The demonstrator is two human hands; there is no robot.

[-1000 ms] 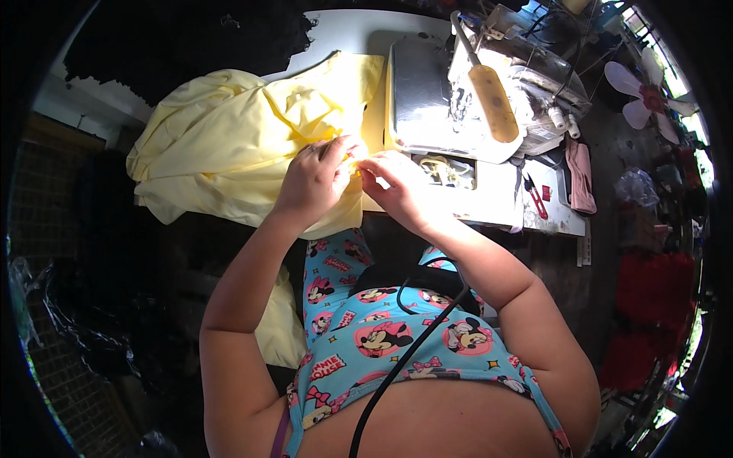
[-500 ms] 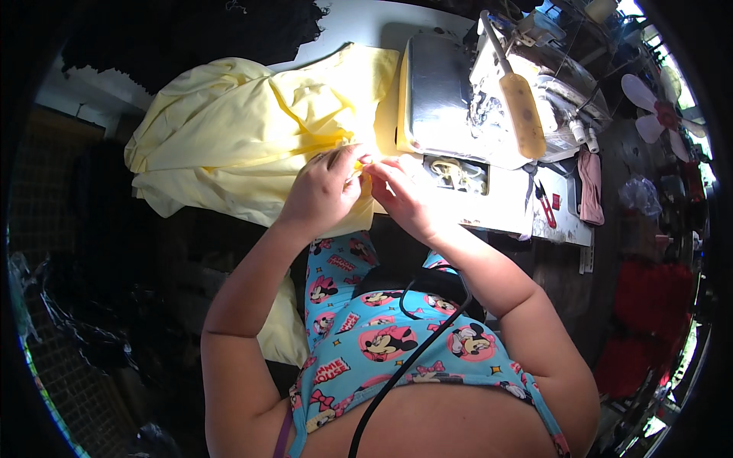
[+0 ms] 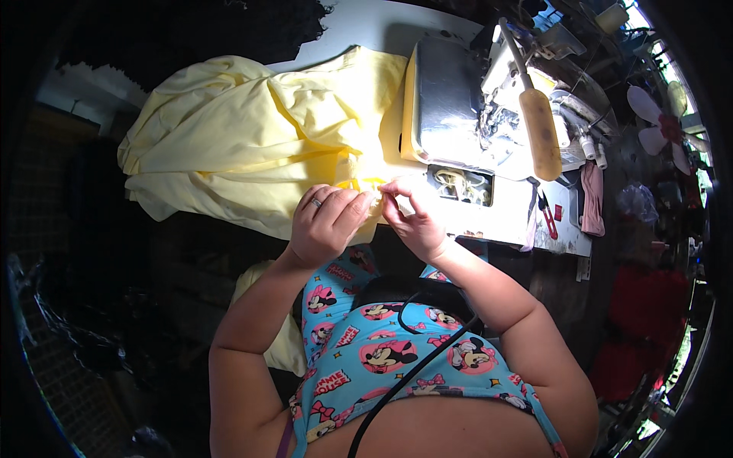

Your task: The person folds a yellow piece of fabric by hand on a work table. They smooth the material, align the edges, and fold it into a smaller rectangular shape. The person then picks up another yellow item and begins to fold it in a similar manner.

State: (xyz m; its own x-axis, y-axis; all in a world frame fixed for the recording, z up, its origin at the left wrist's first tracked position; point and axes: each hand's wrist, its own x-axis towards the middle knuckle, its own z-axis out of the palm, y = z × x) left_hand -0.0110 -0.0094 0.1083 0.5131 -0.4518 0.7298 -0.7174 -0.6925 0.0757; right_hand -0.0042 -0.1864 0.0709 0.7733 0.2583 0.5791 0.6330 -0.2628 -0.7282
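A large piece of pale yellow fabric (image 3: 244, 137) lies in loose folds over the white table, its near side hanging past the front edge. My left hand (image 3: 327, 223), with a ring on one finger, is closed on the near right part of this fabric. Beside it my right hand (image 3: 416, 217) pinches at the same edge, thumb and forefinger together. The fingertips of both hands almost meet there. Strong lamplight washes out the cloth around them, so the exact bit between the right fingertips is hard to make out.
A sewing machine (image 3: 450, 99) with a dark, shiny top stands just right of the fabric, a yellowish lamp (image 3: 541, 133) over it. An open recess (image 3: 460, 185), red-handled snips (image 3: 548, 215) and a pink cloth (image 3: 592, 200) lie further right. Black fabric (image 3: 191, 30) is heaped at the back left.
Both hands have come nearer to me and slightly apart. My left hand has turned so its back faces up, and the fabric's edge between them has shifted with them.
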